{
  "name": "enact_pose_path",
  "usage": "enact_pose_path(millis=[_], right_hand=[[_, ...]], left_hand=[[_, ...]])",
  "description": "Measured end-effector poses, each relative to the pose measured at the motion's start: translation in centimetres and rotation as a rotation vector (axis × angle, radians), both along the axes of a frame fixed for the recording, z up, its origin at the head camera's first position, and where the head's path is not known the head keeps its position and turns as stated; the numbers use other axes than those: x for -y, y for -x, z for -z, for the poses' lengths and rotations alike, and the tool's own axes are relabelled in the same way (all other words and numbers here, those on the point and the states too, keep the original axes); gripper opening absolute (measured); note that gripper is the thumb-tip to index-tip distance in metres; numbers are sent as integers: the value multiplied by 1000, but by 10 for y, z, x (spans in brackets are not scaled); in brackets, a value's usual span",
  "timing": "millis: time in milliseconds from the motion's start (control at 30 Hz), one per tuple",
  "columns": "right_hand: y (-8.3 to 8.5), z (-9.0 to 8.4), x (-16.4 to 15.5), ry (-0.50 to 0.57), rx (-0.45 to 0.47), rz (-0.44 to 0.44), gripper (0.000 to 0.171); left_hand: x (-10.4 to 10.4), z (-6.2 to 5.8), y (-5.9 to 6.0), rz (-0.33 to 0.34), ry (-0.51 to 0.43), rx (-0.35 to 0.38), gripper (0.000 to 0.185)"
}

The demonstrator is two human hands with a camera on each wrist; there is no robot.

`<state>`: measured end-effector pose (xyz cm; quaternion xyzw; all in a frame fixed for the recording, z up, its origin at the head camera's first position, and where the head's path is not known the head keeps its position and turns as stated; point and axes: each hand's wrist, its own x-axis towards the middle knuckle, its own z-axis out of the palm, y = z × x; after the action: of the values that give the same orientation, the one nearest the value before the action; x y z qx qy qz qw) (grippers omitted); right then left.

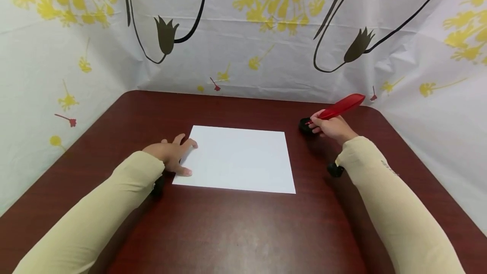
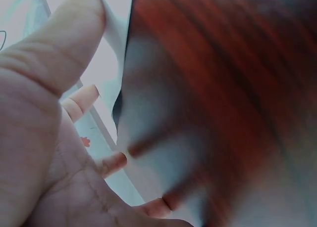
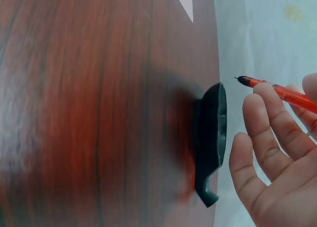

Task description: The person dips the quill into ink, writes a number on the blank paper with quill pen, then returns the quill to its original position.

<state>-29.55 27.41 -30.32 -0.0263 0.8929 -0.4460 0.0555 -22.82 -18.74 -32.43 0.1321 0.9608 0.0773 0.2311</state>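
A white sheet of paper (image 1: 236, 160) lies flat in the middle of the dark red table (image 1: 236, 231). My left hand (image 1: 182, 155) rests on the sheet's left edge, fingers spread and straight. In the left wrist view, the palm (image 2: 44, 153) and fingertips (image 2: 115, 162) sit close to the blurred tabletop. My right hand (image 1: 317, 124) pinches a red feather pen (image 1: 340, 107), plume pointing up and right. Its dark tip (image 3: 242, 80) hovers just over a small black holder (image 3: 212, 138), which stands on the table (image 3: 99, 113) to the right of the paper (image 3: 185, 2).
A white cloth backdrop (image 1: 243, 54) printed with yellow flowers and dark tulips closes in the table at the back and on both sides. The table's rounded far corners meet this cloth. Bare wood lies in front of the paper, between my two sleeves.
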Motion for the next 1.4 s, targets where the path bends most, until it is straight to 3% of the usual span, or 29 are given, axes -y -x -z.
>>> enact_pose_path(millis=[300,533,667,933,1400], right_hand=[[2,-6,22,18,-5,-25,31],[2,0,48,33,-6,-57,31],[1,1,63,50,0,-58,31],[1,-4,78,61,-11,-74,29],[4,6,109,168,33,-105,21]], left_hand=[[-1,1,5,49,-21,45,85],[2,3,0,108,14,41,97],[3,4,-1,72,24,42,102],[-1,1,7,84,13,36,105],[-2,2,8,81,45,52,107]])
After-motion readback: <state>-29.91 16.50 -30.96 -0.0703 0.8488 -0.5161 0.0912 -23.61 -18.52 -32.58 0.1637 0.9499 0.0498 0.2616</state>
